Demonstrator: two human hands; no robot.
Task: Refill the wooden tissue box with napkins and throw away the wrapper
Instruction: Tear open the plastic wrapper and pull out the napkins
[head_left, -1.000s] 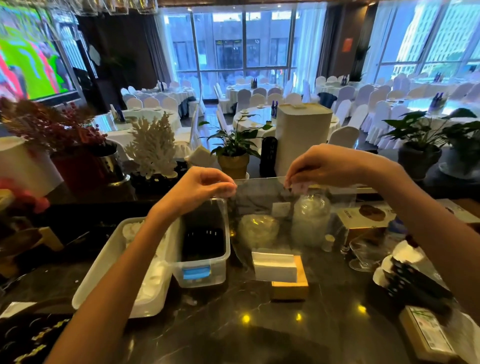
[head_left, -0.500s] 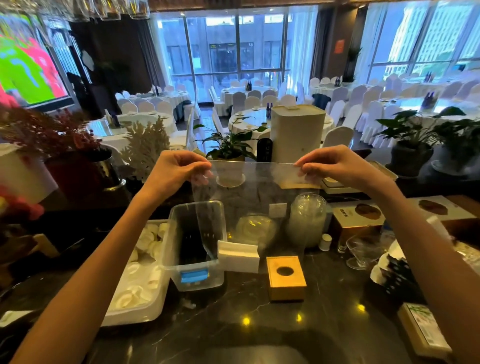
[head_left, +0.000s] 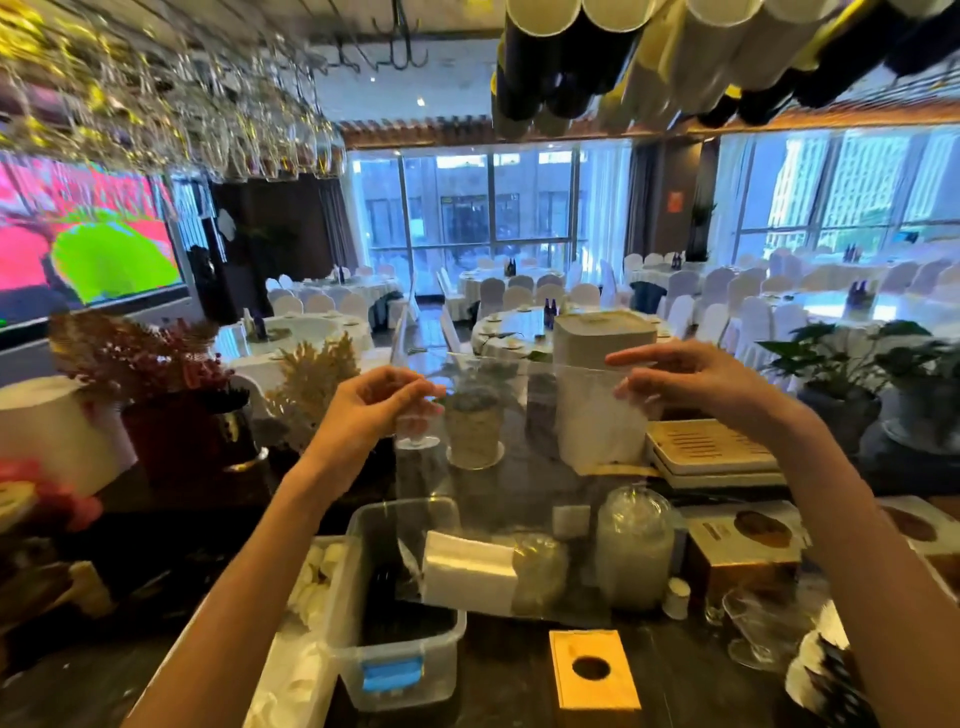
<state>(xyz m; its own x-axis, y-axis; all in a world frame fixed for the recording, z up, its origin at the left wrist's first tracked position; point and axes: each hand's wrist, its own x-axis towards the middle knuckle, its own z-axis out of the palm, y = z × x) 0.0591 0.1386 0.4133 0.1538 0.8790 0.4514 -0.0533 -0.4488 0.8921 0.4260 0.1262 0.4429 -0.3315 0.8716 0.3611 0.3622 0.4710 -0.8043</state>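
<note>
Along the dark desk (head_left: 511, 675): bar clutter stands at the back. The near strip carries the box, so the work hangs just above it.
Wrapper (head_left: 524, 467): a clear plastic bag, stretched flat and upright between the two hands. Its top edge is raised well above the desk, which lets the contents sink to the low end. Holding it by the upper corners looks like a way to pull the mouth apart, though the film is too clear to show whether it is open yet.
Clear bin (head_left: 441, 660): sits on the desk to the left of the box, below the wrapper's lower left corner. It seems to have no part in the job.
Left hand (head_left: 374, 405): fingers curled, pinching the wrapper's top left corner and pulling it outward to keep the film taut.
Right hand (head_left: 691, 382): thumb and lower fingers nip the top right corner, with the forefinger held out straight above them.
Napkins (head_left: 470, 571): a white folded stack that appears to lie inside the wrapper at its bottom, tilted and hanging clear of the desk, beside the bin's right rim and beyond the box.
Wooden tissue box (head_left: 597, 693): stands on the desk near the person, its round hole facing up, with no napkin showing in it. It sits just below the hanging stack, so the refill is not yet begun.
</note>
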